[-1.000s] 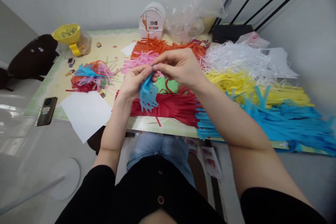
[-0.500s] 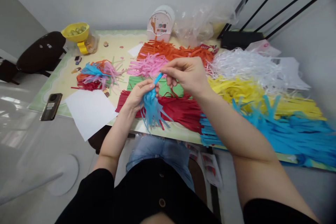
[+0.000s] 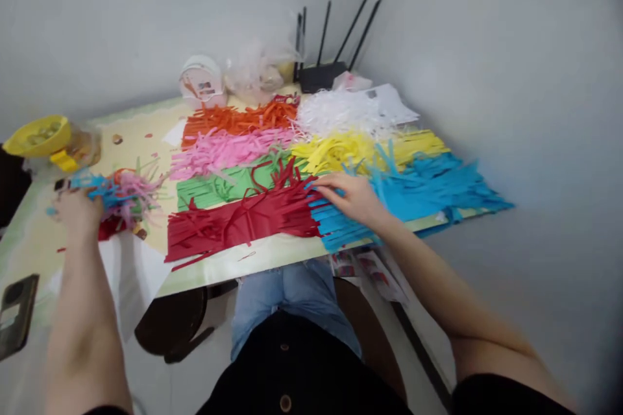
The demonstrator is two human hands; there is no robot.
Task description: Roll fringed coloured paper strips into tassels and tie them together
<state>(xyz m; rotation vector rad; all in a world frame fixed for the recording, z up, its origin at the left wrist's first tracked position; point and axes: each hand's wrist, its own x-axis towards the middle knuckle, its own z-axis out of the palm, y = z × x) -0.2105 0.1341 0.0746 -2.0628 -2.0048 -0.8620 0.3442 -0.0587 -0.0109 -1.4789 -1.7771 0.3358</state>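
Observation:
My left hand (image 3: 80,211), smeared by motion, is closed around a blue paper tassel (image 3: 50,211) at the pile of coloured tassels (image 3: 136,194) on the left. Only a blue end shows past its fingers. At the middle of the table my right hand (image 3: 357,200) reaches to the left edge of the blue fringed paper (image 3: 418,191), thumb and forefinger together on its strips. Beside those fingertips lies red fringed paper (image 3: 248,224). Green fringed paper (image 3: 228,181), pink fringed paper (image 3: 233,148) and orange fringed paper (image 3: 238,120) lie behind it.
Yellow strips (image 3: 341,152) and white strips (image 3: 341,113) lie at the back right. A black router (image 3: 321,78), a plastic bag (image 3: 253,74) and a white-pink container (image 3: 202,81) stand by the wall. A yellow bowl (image 3: 36,139), a phone (image 3: 18,314) and white paper (image 3: 126,272) are left.
My hands have parted. The left hand has carried the blue tassel left to the tassel pile; the right has let go of it and moved to the blue fringed paper. The view has turned right.

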